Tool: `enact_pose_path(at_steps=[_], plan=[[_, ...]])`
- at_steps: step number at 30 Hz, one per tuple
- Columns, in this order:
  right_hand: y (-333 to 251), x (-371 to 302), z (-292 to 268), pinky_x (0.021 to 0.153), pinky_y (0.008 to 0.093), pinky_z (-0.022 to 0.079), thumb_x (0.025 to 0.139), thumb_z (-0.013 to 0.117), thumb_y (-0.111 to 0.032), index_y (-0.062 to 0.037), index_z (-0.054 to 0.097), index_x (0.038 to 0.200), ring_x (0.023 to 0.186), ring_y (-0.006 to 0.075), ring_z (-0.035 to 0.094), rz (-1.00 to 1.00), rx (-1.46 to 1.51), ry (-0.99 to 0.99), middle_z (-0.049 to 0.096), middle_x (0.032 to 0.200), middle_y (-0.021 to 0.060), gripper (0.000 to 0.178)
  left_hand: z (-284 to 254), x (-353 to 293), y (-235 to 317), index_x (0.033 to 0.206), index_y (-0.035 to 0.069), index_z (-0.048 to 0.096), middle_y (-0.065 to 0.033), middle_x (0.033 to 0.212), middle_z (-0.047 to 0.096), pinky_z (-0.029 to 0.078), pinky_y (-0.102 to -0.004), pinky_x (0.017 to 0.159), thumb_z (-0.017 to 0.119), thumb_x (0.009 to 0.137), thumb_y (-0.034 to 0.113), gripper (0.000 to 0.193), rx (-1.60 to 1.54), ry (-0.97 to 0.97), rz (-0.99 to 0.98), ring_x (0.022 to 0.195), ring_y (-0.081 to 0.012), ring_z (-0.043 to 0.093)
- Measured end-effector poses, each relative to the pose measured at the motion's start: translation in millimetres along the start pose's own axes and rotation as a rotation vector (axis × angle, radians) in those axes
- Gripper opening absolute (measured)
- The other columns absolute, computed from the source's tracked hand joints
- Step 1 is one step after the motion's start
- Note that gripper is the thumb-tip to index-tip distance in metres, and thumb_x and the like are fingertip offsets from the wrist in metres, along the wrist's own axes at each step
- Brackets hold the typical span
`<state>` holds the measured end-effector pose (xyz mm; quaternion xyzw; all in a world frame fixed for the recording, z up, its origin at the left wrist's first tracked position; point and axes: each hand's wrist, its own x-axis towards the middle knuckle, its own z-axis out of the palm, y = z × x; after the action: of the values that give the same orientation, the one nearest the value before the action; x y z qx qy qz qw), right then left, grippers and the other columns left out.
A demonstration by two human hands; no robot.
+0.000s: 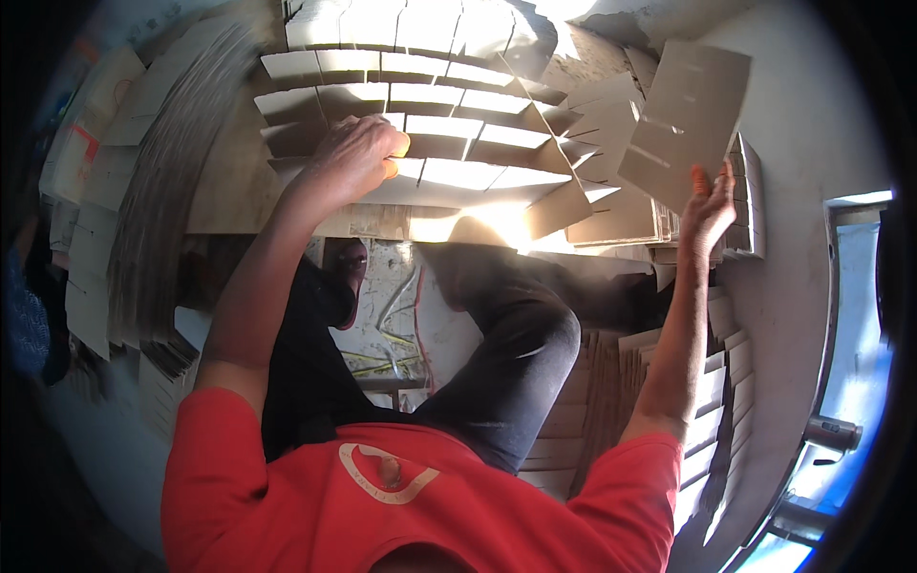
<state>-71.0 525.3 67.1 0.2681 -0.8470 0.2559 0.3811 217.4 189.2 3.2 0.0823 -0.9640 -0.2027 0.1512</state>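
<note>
A grid of slotted cardboard dividers [449, 176] stands on the board in front of me, its long strips crossed by shorter ones. My left hand [358, 158] is closed at the grid's near-left part, fingers curled down onto a divider; the fingertips look orange and partly hide the contact. Out to the right, my right hand [709, 208] grips the lower end of a flat slotted cardboard piece [695, 100], raised and tilted above the stacks. One cross strip [559, 205] slants out at the grid's right end.
A tall stack of cardboard sheets [181, 162] fills the left side. More slotted cardboard pieces [611, 215] lie right of the grid, and further stacks [559, 420] stand beside my right leg. A blue door [850, 296] with a metal latch [833, 435] is at far right.
</note>
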Motion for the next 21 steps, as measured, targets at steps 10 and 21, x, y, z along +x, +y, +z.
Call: enact_pose_path(at_steps=[10, 21], plan=[[-144, 38, -48, 0.073, 0.0192, 0.048, 0.081, 0.07, -0.007, -0.003, 0.047, 0.134, 0.075, 0.0039, 0.058, 0.144, 0.684, -0.644, 0.07, 0.088, 0.0052, 0.057, 11, -9, 4, 0.082, 0.001, 0.062, -0.0146, 0.097, 0.063, 0.044, -0.0405, 0.087, 0.069, 0.067, 0.015, 0.021, -0.002, -0.136, -0.067, 0.104, -0.03, 0.057], [-147, 19, -6, 0.052, 0.0176, 0.036, 0.08, 0.071, -0.013, -0.0051, 0.046, 0.135, 0.053, 0.0001, 0.04, -0.003, 0.472, -0.785, 0.056, 0.059, -0.0032, 0.061, 7, -12, 19, 0.086, 0.006, 0.063, -0.0161, 0.077, 0.062, 0.046, -0.0438, 0.075, 0.067, 0.074, 0.017, 0.017, -0.063, -0.112, -0.136, 0.082, -0.0332, 0.061]])
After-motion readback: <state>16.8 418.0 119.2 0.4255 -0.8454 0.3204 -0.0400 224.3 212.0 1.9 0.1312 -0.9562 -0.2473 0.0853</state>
